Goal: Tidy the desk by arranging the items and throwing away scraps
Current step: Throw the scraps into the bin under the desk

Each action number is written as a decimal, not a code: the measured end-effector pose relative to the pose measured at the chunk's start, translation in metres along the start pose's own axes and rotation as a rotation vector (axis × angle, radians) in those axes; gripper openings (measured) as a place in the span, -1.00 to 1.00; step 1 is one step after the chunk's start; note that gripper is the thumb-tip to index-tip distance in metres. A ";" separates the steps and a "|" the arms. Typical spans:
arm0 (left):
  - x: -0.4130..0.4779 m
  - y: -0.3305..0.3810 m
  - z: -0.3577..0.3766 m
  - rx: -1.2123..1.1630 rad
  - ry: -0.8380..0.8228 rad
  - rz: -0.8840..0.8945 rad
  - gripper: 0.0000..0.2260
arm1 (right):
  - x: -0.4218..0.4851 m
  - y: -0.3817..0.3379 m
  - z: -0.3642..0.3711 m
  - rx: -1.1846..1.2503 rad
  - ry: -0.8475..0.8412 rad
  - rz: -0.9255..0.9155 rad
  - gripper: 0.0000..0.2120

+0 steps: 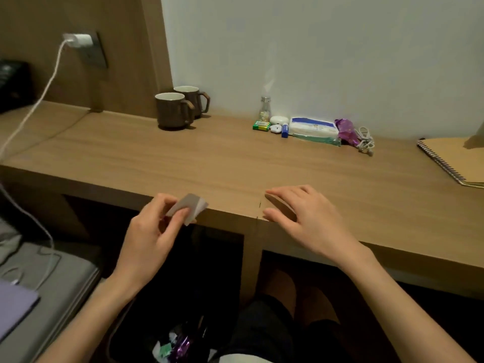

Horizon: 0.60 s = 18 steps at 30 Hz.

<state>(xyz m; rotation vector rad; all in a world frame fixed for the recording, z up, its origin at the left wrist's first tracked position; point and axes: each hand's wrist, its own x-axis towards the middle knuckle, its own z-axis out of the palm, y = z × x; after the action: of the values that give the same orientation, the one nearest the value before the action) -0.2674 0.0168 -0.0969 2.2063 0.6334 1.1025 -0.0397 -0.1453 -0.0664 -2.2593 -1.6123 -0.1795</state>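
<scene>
Below the surface [209, 153], between your forearms, a dark bin [146, 344] holds crumpled wrappers [178, 347] in purple, green and white. At the back, near the wall, two brown mugs [174, 110] stand touching, handles to the right; their white insides show, but you cannot see any contents. To their right a small clear bottle [264, 110] holds pale bits, with a green pack [261, 125] just in front of it. Beside those lie a white case [279, 119], a small white charger [275, 129] and a blue-capped tube [285, 129]. Next comes a blue-and-white tissue pack [313, 127]; its print is too blurred to read. A purple wrapper [347, 132] and coiled white earphones [365, 141] lie just beyond, and a spiral notebook [450, 158] sits at the far right edge. Your left hand [152, 234] pinches a pale scrap [188, 208] of paper or card between thumb and fingers, at the front edge of the surface above the bin. Your right hand [306, 218] holds nothing, fingers loosely spread and curved, resting near the front edge.
</scene>
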 end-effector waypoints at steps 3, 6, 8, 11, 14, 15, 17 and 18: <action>-0.020 -0.039 -0.023 -0.003 -0.048 -0.133 -0.97 | 0.020 -0.022 0.012 -0.069 -0.008 -0.106 -0.50; -0.040 -0.089 -0.028 0.009 -0.143 -0.300 -0.96 | 0.040 -0.042 0.023 -0.103 -0.011 -0.184 -0.50; -0.050 -0.129 -0.023 0.017 -0.232 -0.452 -0.93 | 0.049 -0.053 0.029 -0.122 0.002 -0.222 -0.49; -0.063 -0.188 -0.007 0.052 -0.376 -0.661 -0.89 | 0.059 -0.065 0.037 -0.179 0.037 -0.240 -0.47; -0.078 -0.233 0.016 0.049 -0.442 -0.846 -0.84 | 0.066 -0.072 0.044 -0.200 0.053 -0.237 -0.45; -0.084 -0.246 0.023 0.059 -0.445 -0.903 -0.82 | 0.067 -0.073 0.045 -0.193 0.050 -0.233 -0.46; -0.098 -0.265 0.037 0.084 -0.462 -1.018 -0.82 | 0.067 -0.073 0.046 -0.181 0.053 -0.228 -0.46; -0.106 -0.271 0.043 0.093 -0.467 -1.075 -0.84 | 0.067 -0.073 0.046 -0.181 0.053 -0.221 -0.47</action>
<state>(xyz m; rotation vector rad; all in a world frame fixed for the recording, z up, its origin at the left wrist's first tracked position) -0.3303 0.1306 -0.3604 1.6481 1.4008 0.0073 -0.0898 -0.0489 -0.0729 -2.1776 -1.8823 -0.4548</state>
